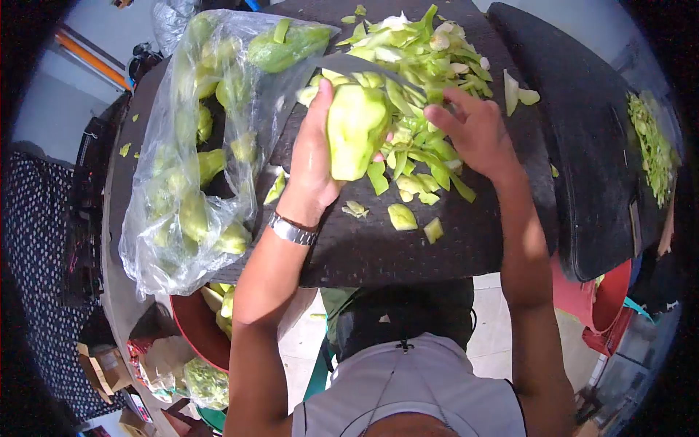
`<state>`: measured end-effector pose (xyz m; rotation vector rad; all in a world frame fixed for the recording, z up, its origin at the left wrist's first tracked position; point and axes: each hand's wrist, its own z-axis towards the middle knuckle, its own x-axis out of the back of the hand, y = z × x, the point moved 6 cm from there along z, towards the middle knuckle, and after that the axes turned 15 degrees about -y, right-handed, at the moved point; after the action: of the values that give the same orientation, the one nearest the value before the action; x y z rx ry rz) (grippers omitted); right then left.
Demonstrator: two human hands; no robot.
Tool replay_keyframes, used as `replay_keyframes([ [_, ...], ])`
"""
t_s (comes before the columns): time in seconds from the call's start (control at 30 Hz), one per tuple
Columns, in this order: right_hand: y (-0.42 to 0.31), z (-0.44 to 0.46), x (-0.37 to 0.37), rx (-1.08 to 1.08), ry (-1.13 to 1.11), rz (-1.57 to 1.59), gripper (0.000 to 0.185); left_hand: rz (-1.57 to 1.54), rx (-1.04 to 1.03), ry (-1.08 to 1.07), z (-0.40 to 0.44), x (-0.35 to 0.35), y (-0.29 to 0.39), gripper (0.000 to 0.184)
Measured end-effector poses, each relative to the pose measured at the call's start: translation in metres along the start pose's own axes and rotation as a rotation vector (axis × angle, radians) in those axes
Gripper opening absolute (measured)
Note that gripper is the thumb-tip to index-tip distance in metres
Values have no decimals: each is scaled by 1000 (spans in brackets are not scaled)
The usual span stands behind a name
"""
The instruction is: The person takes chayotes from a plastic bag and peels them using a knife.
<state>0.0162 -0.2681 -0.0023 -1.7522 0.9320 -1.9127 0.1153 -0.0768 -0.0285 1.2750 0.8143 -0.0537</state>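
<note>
My left hand [313,149] is wrapped round a peeled, pale green papaya [357,131] with flat cut faces, held upright above the dark table. The fingers behind it are mostly hidden. To its right my right hand [473,131] is closed, apparently round the handle of a knife [364,64]. The knife's broad grey blade is smeared and reaches left behind the top of the papaya; its handle is hardly visible. Under and behind both hands lies a heap of green peel strips [429,156]. A few chunks [402,217] lie nearer to me.
At left a clear plastic bag [156,211] holds several green fruits, with an unpeeled green one [287,49] at its top. A black padded seat or board [582,146] stands at right. Below the dark table [342,262] are a red tub [193,328] and a red bucket [608,298].
</note>
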Motion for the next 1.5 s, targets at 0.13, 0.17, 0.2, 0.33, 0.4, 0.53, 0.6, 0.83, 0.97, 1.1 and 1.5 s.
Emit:
replay_keyframes([
  [0.13,-23,-10,-20,130,-54,40,67,-83,-115,138,-4,7,-8,56],
  [0.17,-29,-11,-24,151,-60,-1,68,-22,-91,52,-3,16,-11,52],
  [0.2,-33,-11,-27,169,-66,-43,68,-4,-65,48,-1,18,-11,54],
  [0.33,-18,-5,-22,125,7,-127,67,-52,-46,95,2,21,-15,55],
  [0.4,-16,-3,-22,120,-5,-116,68,-99,-47,121,1,16,-13,52],
  [0.53,-9,1,-19,27,-40,-174,72,-93,5,71,3,15,-13,57],
  [0.6,4,4,-4,-131,-7,-153,72,-115,42,5,5,15,-8,61],
  [0.83,9,1,1,-167,70,14,71,-213,-122,112,3,15,8,66],
  [0.97,-21,-7,-30,-32,31,11,51,-279,-118,202,3,25,2,65],
  [1.1,-47,-17,-55,156,-84,-74,50,-402,-37,48,-1,24,-6,69],
  [1.5,-64,-26,-63,469,-23,-254,59,-293,58,142,9,44,-16,61],
])
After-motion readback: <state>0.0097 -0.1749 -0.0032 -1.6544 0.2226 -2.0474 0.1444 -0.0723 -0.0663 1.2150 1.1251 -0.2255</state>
